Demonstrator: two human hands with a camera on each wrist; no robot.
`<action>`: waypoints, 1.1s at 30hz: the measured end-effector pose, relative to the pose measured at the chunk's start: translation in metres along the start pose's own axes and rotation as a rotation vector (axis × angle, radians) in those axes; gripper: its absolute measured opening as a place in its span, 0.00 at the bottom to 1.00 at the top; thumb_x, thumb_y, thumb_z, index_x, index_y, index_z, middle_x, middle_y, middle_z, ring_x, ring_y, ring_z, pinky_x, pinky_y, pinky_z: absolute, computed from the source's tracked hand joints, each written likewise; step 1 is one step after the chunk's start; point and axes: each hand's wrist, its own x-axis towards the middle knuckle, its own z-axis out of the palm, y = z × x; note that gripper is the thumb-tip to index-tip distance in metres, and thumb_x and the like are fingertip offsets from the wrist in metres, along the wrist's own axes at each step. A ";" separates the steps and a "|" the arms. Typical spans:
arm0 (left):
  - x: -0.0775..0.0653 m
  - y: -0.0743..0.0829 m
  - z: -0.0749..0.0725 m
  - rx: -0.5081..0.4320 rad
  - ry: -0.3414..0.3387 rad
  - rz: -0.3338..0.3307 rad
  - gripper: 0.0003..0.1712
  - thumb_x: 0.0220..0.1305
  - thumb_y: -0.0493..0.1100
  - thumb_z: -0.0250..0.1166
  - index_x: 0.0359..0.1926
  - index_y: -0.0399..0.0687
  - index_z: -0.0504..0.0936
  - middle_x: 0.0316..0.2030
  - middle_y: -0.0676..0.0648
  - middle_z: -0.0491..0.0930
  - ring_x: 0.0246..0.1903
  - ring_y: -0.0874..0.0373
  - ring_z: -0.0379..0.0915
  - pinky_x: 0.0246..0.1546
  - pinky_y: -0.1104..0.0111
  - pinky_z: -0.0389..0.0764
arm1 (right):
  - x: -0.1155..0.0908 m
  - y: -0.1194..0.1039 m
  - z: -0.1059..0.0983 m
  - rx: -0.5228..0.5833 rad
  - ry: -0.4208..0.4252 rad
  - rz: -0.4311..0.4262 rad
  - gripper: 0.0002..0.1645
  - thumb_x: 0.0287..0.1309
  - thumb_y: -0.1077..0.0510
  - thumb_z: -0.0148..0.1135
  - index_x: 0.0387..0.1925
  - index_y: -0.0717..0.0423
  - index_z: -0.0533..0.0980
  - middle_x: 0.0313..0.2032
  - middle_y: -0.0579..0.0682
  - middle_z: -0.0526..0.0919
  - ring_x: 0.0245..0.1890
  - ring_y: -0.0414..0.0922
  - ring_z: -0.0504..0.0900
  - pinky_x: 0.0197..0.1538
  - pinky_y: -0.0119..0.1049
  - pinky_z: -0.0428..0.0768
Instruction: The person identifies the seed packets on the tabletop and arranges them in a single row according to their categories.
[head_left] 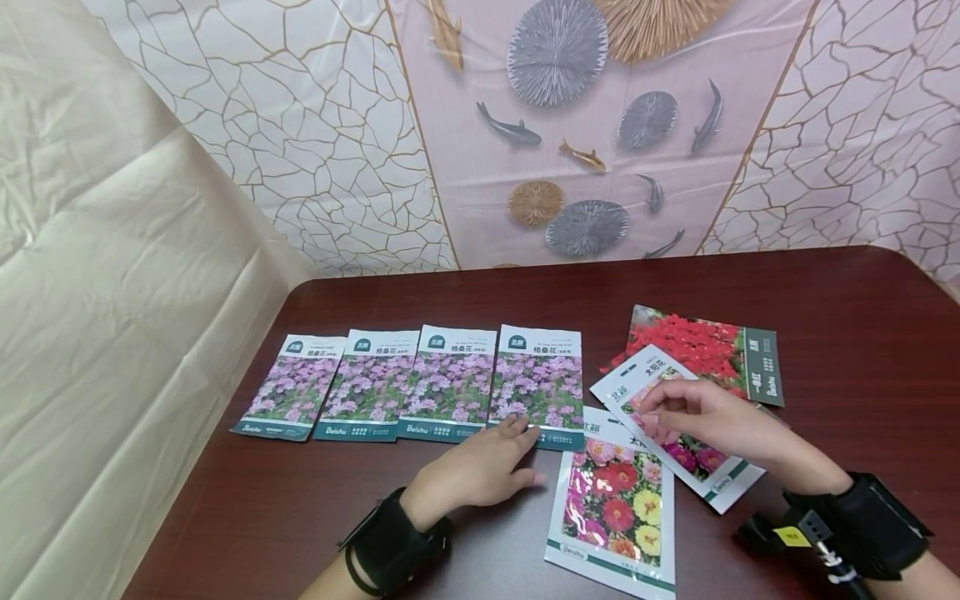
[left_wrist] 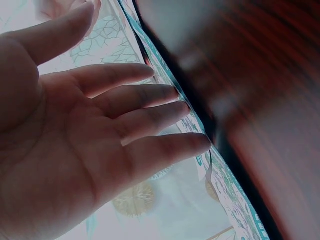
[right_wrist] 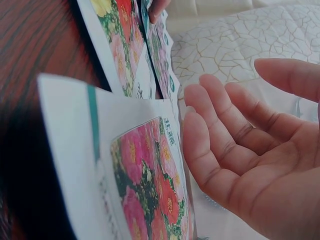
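Four seed packets with purple flowers stand in a row on the table, edges overlapping. The straight fingers of my left hand (head_left: 480,467) rest at the lower edge of the rightmost purple-flower packet (head_left: 536,375); its palm (left_wrist: 60,145) shows in the left wrist view. My right hand (head_left: 701,417), fingers loosely bent, hovers over a tilted seed packet with pink flowers (head_left: 708,467). In the right wrist view nothing lies between the right hand's fingers (right_wrist: 197,142), which are close by that packet (right_wrist: 155,185). A multicoloured-flower seed packet (head_left: 618,508) lies partly under the tilted one.
A red-flower seed packet (head_left: 686,342) lies sideways at the back right, overlapped by the tilted one. The dark wooden table (head_left: 420,300) meets a patterned cloth backdrop (head_left: 480,208) behind and a cream cloth (head_left: 135,275) on the left.
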 end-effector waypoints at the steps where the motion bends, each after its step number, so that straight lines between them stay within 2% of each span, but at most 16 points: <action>1: 0.000 0.000 0.000 0.002 0.000 0.000 0.35 0.65 0.58 0.51 0.67 0.45 0.59 0.67 0.43 0.53 0.67 0.53 0.45 0.63 0.59 0.55 | 0.000 0.000 0.000 0.002 -0.003 -0.002 0.15 0.64 0.63 0.51 0.45 0.74 0.70 0.41 0.67 0.75 0.31 0.46 0.78 0.36 0.37 0.80; 6: 0.001 0.001 0.002 0.007 0.005 -0.004 0.35 0.65 0.58 0.51 0.67 0.44 0.59 0.67 0.42 0.53 0.67 0.52 0.45 0.63 0.58 0.55 | 0.001 0.002 0.000 0.012 -0.018 -0.013 0.15 0.64 0.63 0.50 0.45 0.75 0.70 0.41 0.66 0.75 0.32 0.45 0.78 0.36 0.37 0.80; 13: 0.002 0.004 0.006 0.051 0.007 -0.030 0.34 0.65 0.57 0.52 0.67 0.45 0.60 0.68 0.43 0.51 0.67 0.51 0.44 0.63 0.52 0.53 | 0.000 0.002 0.000 0.017 -0.034 -0.019 0.15 0.65 0.64 0.49 0.45 0.75 0.70 0.39 0.64 0.76 0.31 0.47 0.78 0.35 0.37 0.80; 27: 0.001 0.006 0.008 0.086 0.030 -0.033 0.34 0.66 0.57 0.51 0.67 0.46 0.60 0.68 0.43 0.51 0.67 0.52 0.44 0.64 0.52 0.51 | 0.000 0.003 0.001 -0.027 -0.027 -0.041 0.13 0.64 0.65 0.49 0.44 0.72 0.72 0.34 0.58 0.78 0.29 0.46 0.77 0.30 0.35 0.78; 33: 0.002 0.007 0.008 0.091 0.080 -0.010 0.34 0.65 0.58 0.51 0.67 0.47 0.61 0.67 0.42 0.54 0.66 0.51 0.47 0.64 0.52 0.50 | -0.001 0.000 0.000 -0.035 -0.018 -0.029 0.13 0.64 0.64 0.50 0.44 0.73 0.71 0.38 0.63 0.77 0.31 0.46 0.78 0.33 0.36 0.79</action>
